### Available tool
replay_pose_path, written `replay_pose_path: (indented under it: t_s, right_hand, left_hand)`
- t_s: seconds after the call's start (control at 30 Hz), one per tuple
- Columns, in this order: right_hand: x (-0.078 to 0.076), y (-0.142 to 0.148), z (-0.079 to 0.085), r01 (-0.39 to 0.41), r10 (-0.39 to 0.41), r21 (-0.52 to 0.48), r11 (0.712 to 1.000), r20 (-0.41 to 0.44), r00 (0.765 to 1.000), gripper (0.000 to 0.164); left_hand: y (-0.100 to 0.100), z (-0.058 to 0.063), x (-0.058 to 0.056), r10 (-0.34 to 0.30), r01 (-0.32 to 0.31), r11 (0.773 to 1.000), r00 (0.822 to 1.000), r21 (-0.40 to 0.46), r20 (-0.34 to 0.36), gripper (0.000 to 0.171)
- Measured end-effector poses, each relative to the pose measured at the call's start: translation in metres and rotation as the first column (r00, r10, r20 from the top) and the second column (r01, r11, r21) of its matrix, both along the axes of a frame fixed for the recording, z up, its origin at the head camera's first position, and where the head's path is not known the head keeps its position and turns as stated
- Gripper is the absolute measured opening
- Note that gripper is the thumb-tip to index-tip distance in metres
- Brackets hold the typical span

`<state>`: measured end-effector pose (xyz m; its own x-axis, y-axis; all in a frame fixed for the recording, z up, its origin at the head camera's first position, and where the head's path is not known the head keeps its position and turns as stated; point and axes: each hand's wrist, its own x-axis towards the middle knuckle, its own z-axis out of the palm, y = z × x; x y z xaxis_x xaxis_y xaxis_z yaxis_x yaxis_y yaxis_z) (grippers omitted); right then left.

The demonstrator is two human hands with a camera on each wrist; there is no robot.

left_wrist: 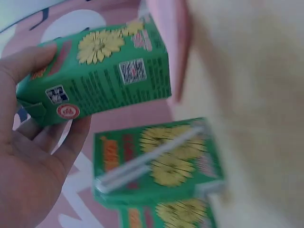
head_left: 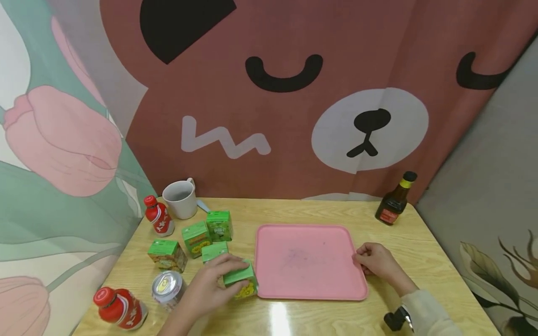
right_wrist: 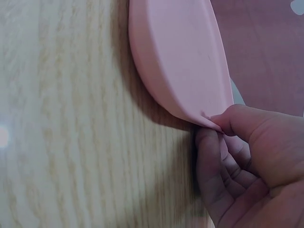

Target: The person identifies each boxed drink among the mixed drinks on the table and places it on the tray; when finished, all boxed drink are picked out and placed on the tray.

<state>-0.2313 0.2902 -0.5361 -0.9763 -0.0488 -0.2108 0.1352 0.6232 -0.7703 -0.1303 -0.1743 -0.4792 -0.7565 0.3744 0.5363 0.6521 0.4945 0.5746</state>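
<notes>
In the head view, my left hand (head_left: 210, 284) grips a green drink carton (head_left: 247, 285) with yellow flowers, thumb on one side and fingers on the other. The carton is right at the left edge of a pink tray (head_left: 311, 280). In the left wrist view, the held carton (left_wrist: 102, 78) shows its printed side panel, and a second carton with a straw (left_wrist: 156, 164) is below it. My right hand (head_left: 378, 261) pinches the tray's right rim. From the right wrist, thumb and forefinger show on either side of that rim (right_wrist: 183, 114).
Left of the tray stand several more green cartons (head_left: 219, 226), a silver can (head_left: 168, 287), two red bottles (head_left: 159, 217) and a white mug (head_left: 180, 200). A dark sauce bottle (head_left: 392, 203) stands at the back right. A curtain with a bear print hangs behind the table.
</notes>
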Motion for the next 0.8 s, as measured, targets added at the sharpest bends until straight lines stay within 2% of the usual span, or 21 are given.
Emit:
replay_pose_path:
  t_s: [0.17,0.33,0.47,0.63,0.8]
  right_hand:
    - [-0.003,0.002,0.000,-0.015,0.015,0.018,1.000,-0.005,1.000,0.015]
    - [-0.003,0.001,-0.002,-0.014,0.014,0.000,1.000,0.007,1.000,0.015]
    - [-0.002,-0.001,-0.002,-0.009,0.009,0.010,1.000,0.009,1.000,0.014]
    - [-0.002,-0.001,-0.001,-0.017,0.017,0.010,1.000,-0.001,1.000,0.015]
    - [-0.001,0.000,-0.001,-0.019,0.019,0.016,1.000,-0.006,1.000,0.015]
  left_hand:
    - [0.020,0.021,-0.035,-0.106,0.106,0.994,0.994,-0.030,-0.015,0.035]
    - [0.041,0.036,-0.067,-0.128,0.133,0.987,0.990,-0.089,0.065,0.034]
    - [0.057,0.040,-0.093,-0.099,0.122,0.975,0.987,-0.187,0.128,0.032]
    - [0.070,0.035,-0.123,-0.038,0.087,0.951,0.985,-0.297,0.166,0.032]
    - [0.076,0.029,-0.140,0.017,0.050,0.931,0.983,-0.362,0.180,0.034]
